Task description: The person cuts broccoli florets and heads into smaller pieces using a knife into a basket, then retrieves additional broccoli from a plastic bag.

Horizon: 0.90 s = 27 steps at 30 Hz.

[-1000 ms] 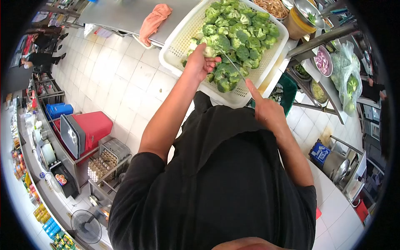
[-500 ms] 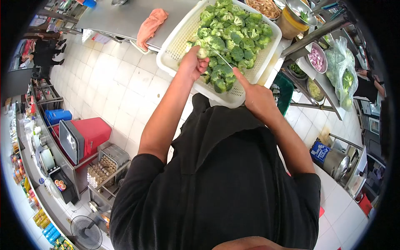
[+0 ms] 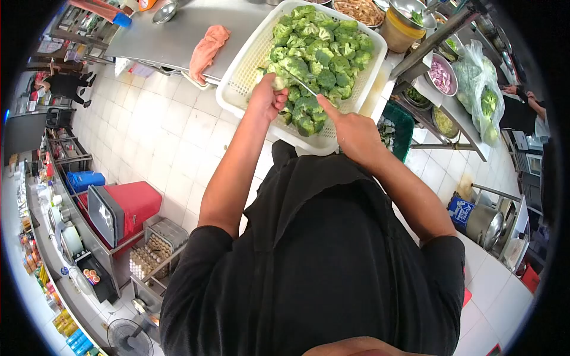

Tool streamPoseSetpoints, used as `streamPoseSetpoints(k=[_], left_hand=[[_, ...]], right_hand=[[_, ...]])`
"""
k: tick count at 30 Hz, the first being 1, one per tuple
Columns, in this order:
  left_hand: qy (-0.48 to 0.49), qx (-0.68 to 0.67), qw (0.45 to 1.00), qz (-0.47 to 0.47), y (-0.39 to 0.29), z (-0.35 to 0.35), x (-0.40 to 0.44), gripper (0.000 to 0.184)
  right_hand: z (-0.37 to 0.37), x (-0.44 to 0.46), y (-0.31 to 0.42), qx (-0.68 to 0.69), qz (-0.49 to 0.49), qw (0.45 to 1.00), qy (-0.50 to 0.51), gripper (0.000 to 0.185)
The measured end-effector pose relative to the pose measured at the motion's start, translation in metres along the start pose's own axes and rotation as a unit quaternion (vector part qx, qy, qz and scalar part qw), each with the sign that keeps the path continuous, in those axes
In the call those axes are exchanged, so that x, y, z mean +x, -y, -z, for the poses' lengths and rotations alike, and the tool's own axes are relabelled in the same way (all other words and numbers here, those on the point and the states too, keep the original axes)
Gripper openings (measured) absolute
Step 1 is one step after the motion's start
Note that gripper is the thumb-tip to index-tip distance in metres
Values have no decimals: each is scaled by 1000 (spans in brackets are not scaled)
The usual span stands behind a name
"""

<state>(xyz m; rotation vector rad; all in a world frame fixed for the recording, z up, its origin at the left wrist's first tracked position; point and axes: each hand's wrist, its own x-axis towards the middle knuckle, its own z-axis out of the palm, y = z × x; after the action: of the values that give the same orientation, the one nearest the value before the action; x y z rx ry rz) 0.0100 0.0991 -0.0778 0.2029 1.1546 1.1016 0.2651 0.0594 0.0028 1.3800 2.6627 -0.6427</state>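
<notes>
White basket (image 3: 252, 65) holds cut broccoli (image 3: 325, 56).

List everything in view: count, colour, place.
Broccoli: many, green, in basket
Basket: 1, white, top centre
Knife: 1, silver, at broccoli
Cloth: 1, orange-pink, on table
Table: 1, grey, left of basket
Tub: 1, brown and yellow, right of basket
Bag: 1, clear, upper right
Green bin: 1, green, below right of basket
Pot: 1, silver, lower right
Red bin: 1, red, left
Eggs: many, brown and pale, lower left
Fan: 1, dark, bottom left
Shelf items: too small to count, mixed, left edge
Apron: 1, black, on wearer
Left hand: 1, bare, holding broccoli
Right hand: 1, bare, holding knife
</notes>
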Motion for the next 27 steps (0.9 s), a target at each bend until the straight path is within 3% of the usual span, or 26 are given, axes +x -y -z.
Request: streamPoseSetpoints(k=[4, 8, 11, 15, 17, 20, 23, 27], left_hand=[[-25, 12, 1000, -1, 0, 0, -4, 26], [-48, 36, 998, -24, -1, 10, -9, 27], [-86, 122, 986, -80, -8, 2, -27, 27], [-81, 224, 960, -150, -17, -6, -43, 34], [-85, 301, 927, -207, -15, -4, -43, 37], [-63, 428, 854, -290, -10, 0, -47, 36], [-39, 501, 803, -320, -4, -16, -68, 34], [-18, 550, 752, -364, 8, -32, -88, 38]], right_hand=[[4, 6, -18, 133, -48, 988, 64, 78], [4, -18, -43, 184, -68, 980, -37, 74], [17, -34, -39, 248, -39, 968, -6, 74], [40, -42, -15, 239, -73, 968, -20, 71], [41, -43, -11, 240, -89, 965, -55, 68], [29, -29, -18, 326, -38, 925, -189, 56], [50, -1, -18, 362, -96, 916, -147, 40], [57, 46, -19, 487, -68, 858, -152, 31]])
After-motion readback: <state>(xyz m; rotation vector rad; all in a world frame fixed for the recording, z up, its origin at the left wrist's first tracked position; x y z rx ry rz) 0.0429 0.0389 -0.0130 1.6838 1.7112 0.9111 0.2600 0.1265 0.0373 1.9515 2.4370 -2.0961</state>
